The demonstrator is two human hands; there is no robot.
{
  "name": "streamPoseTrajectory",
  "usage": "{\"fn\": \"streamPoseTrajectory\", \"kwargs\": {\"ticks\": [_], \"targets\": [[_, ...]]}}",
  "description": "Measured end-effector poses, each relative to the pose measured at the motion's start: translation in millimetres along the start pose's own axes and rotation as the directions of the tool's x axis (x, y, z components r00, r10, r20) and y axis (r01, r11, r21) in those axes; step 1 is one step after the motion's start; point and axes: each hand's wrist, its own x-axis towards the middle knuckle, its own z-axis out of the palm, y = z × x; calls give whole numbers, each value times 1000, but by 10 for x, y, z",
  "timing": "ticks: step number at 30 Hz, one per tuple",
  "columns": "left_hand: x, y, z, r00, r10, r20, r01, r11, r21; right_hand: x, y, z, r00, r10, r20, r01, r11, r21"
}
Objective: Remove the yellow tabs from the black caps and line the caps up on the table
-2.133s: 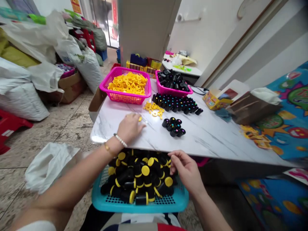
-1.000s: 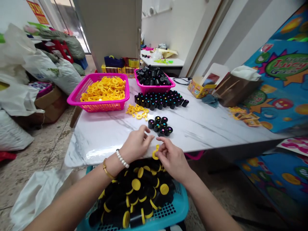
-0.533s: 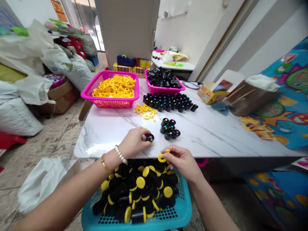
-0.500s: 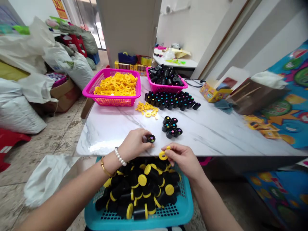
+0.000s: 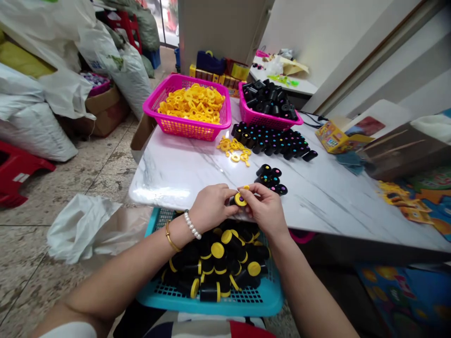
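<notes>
Left of the teal basket (image 5: 211, 306), a white plastic bag (image 5: 81, 230) lies on the floor. Inside the basket are yellow-capped black cylinders (image 5: 210, 291). Beyond it, on the marbled tabletop (image 5: 169, 173), a magenta basket (image 5: 192, 130) holds yellow pieces. Over the teal basket's far side, the left hand (image 5: 211, 204) grips a black cylinder (image 5: 231, 201); a yellow ring piece (image 5: 241, 199) sits at its end, pinched in the right hand (image 5: 266, 206). Farther beyond the teal basket are loose yellow pieces (image 5: 235, 157), then a small cylinder cluster (image 5: 269, 178), a larger cylinder group (image 5: 271, 141) and a second magenta basket (image 5: 268, 121) of black parts. Well to its right stands a yellow carton (image 5: 332, 138).
</notes>
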Motion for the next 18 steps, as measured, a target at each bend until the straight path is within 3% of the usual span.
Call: {"fn": "streamPoseTrajectory", "kwargs": {"ticks": [5,10,18], "targets": [[-17,9,9,1000,-22,10,21,996,84,-3,-35,-7,997,-74,0,73,993,-88],[-19,26,11,999,-32,1,32,992,126,22,-38,-6,996,-24,88,29,998,-57],[0,54,-34,997,-73,6,73,996,55,-2,-35,16,995,-66,73,72,994,-83]]}}
